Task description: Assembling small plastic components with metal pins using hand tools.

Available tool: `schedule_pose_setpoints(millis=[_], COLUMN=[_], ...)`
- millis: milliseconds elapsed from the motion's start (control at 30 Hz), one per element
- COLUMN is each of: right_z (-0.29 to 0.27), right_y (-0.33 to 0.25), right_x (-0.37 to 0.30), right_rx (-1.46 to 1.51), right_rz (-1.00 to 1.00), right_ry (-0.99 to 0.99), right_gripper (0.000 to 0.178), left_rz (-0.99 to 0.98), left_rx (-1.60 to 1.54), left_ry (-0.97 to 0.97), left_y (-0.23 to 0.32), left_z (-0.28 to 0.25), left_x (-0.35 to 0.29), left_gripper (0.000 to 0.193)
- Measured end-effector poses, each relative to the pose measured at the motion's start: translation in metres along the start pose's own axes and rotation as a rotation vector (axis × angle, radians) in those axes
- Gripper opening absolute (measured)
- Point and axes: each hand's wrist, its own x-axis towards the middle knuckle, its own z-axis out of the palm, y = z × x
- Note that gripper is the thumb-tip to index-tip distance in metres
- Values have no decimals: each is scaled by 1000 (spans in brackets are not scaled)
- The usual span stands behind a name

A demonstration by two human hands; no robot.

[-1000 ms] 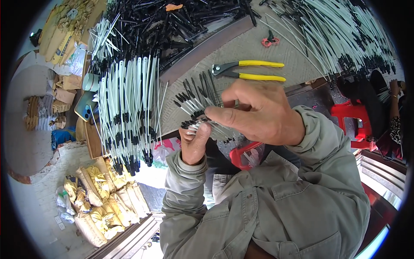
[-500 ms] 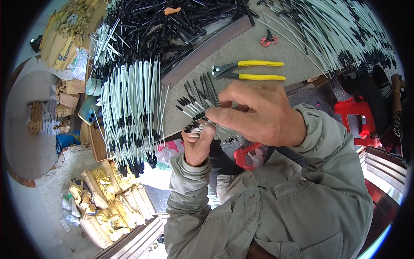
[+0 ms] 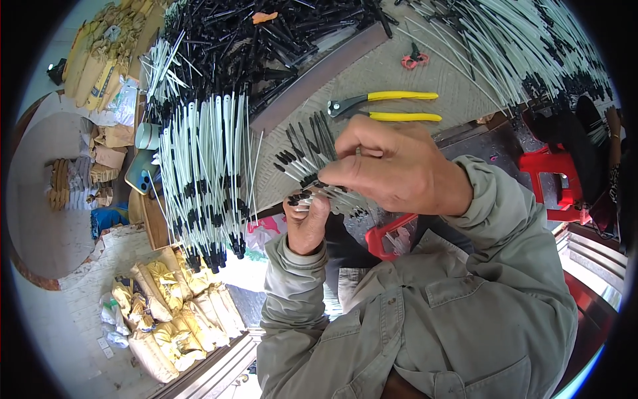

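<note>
Head view, looking down: a person's left hand (image 3: 307,229) grasps a bundle of slim rods (image 3: 300,199) at the near edge of a table (image 3: 389,74), thumb pressed across them. The right hand (image 3: 399,169) is bent close above, thumb toward curled fingers; whether it pinches 1 rod, I cannot tell. Working well here likely means a steady, light left grip, ends kept even, so fingertips can reach 1 rod without disturbing the others. The rods are whitish with black ends, slightly fanned. Yellow-handled pliers (image 3: 402,96) lie just beyond.
</note>
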Motion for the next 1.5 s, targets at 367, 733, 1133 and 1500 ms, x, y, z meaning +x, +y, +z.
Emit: schedule_pose_setpoints(millis=[367, 733, 1133, 1500], right_z=[-10, -5, -11, -10], right_y=[1, -3, -3, -2], right_x=[11, 3, 8, 7], right_rx=[-128, -84, -213, -209], right_rz=[-57, -1, -135, -139], right_ry=[-220, -182, -165, -149], right_gripper=[34, 33, 27, 26], left_rz=[54, 35, 45, 37], left_rx=[-12, 52, 109, 71], left_ry=[38, 66, 103, 152], left_y=[-5, -6, -10, -11], left_z=[-1, 0, 0, 1], left_x=[0, 2, -1, -1], left_gripper=[28, 39, 41, 38])
